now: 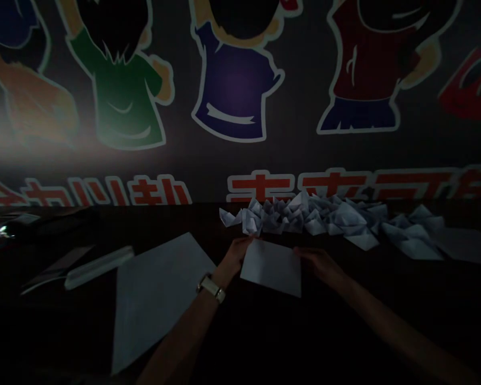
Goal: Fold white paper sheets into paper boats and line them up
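Well, the left hand (234, 258) and right hand (320, 267) rest on the edges of a white paper sheet (270, 268), mid-desk (385, 305), just below folded paper boats (304, 218). Their fingers look spread, though it's too dim to tell if they pinch.

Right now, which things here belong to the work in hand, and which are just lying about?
Work in hand:
white paper sheet, held at its edges by left hand and right hand
pile of folded paper shapes

Lying about:
larger paper sheet
pale strip
dark object
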Demonstrator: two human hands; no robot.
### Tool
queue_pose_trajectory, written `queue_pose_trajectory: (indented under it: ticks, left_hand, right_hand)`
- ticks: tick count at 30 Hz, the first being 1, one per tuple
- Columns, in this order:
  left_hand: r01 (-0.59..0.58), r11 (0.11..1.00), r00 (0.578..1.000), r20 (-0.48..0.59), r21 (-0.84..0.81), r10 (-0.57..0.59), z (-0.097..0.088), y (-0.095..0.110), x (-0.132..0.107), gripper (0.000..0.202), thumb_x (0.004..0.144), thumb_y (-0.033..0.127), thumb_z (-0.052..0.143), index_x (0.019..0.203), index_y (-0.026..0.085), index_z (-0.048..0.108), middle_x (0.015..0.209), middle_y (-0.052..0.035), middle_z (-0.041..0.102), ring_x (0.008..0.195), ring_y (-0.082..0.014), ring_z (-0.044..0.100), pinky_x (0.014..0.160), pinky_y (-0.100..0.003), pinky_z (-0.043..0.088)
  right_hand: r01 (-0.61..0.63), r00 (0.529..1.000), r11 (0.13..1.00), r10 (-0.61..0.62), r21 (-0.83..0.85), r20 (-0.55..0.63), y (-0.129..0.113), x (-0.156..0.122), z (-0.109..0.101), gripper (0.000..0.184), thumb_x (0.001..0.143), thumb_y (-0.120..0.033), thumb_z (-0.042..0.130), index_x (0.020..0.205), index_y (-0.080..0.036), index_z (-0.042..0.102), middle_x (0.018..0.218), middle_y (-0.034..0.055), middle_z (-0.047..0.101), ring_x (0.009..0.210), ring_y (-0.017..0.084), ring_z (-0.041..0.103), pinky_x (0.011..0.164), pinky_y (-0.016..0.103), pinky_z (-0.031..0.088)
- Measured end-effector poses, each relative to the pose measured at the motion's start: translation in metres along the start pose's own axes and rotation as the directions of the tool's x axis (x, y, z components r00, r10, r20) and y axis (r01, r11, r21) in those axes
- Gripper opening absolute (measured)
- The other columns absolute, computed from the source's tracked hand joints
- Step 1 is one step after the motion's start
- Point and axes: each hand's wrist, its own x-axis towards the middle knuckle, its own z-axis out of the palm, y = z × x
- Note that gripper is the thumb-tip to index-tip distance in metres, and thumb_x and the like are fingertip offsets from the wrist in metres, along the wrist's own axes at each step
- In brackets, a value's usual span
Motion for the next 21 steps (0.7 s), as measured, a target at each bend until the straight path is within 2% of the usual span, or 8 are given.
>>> queue_pose_trajectory:
  ticks: [4,8,10,13,17,21]
  left_hand:
    - [0.094,0.994,0.996,-0.001,-0.052,-0.094,-0.001,-0.002,0.005,0.024,0.075,0.034,0.059,0.073,0.011,0.067,0.053,-0.0016,0.062,0.047,-0.0131,0.052,0.054,-0.025,0.038]
    - [0.131,0.987,0.989,0.086,-0.093,-0.123,0.003,-0.003,0.004,0.032,0.076,0.041,0.056,0.084,0.011,0.066,0.062,-0.0041,0.065,0.056,-0.0158,0.058,0.058,-0.026,0.040]
    - [0.096,0.986,0.987,0.143,-0.133,-0.077,0.006,-0.001,0.000,0.034,0.074,0.043,0.059,0.087,0.012,0.065,0.069,-0.0048,0.066,0.061,-0.0156,0.059,0.061,-0.026,0.042]
    - [0.014,0.986,0.981,0.193,-0.165,0.018,0.011,0.002,-0.004,0.032,0.072,0.039,0.063,0.091,0.013,0.064,0.080,-0.0045,0.067,0.066,-0.0139,0.059,0.064,-0.024,0.042]
    - [-0.063,0.985,0.972,0.215,-0.160,0.097,0.011,0.003,-0.003,0.035,0.071,0.031,0.063,0.102,0.014,0.062,0.093,-0.0069,0.066,0.077,-0.0159,0.060,0.066,-0.023,0.043]
    - [-0.143,0.988,0.951,0.267,-0.054,0.153,0.005,0.003,-0.001,0.041,0.069,0.022,0.062,0.109,0.016,0.059,0.103,-0.0079,0.064,0.085,-0.0166,0.059,0.073,-0.024,0.042]
  right_hand:
    - [-0.052,0.998,0.993,0.048,0.106,0.043,0.001,0.000,-0.001,0.022,0.060,-0.038,0.071,0.070,-0.018,0.070,0.076,0.0055,0.072,0.075,0.024,0.066,0.069,0.033,0.049]
    - [-0.056,0.996,0.993,0.063,0.103,-0.066,-0.002,-0.002,-0.002,0.026,0.059,-0.041,0.071,0.067,-0.016,0.068,0.070,0.0063,0.070,0.067,0.023,0.065,0.062,0.032,0.048]
    - [-0.053,0.992,0.995,0.062,0.088,-0.108,-0.003,-0.002,-0.003,0.027,0.059,-0.043,0.069,0.065,-0.017,0.067,0.067,0.0057,0.069,0.064,0.022,0.064,0.058,0.031,0.047]
    - [-0.050,0.993,0.997,0.056,0.060,-0.102,-0.003,-0.002,-0.004,0.027,0.062,-0.045,0.066,0.064,-0.018,0.065,0.066,0.0048,0.068,0.064,0.021,0.063,0.057,0.030,0.046]
    - [-0.062,0.998,0.998,0.063,0.019,-0.028,-0.001,0.000,-0.005,0.029,0.063,-0.048,0.061,0.061,-0.020,0.062,0.066,0.0047,0.067,0.065,0.022,0.063,0.059,0.030,0.046]
    - [-0.053,0.996,0.996,0.057,-0.069,0.063,-0.002,0.000,-0.006,0.030,0.063,-0.050,0.057,0.059,-0.020,0.061,0.064,0.0057,0.067,0.070,0.025,0.064,0.064,0.033,0.047]
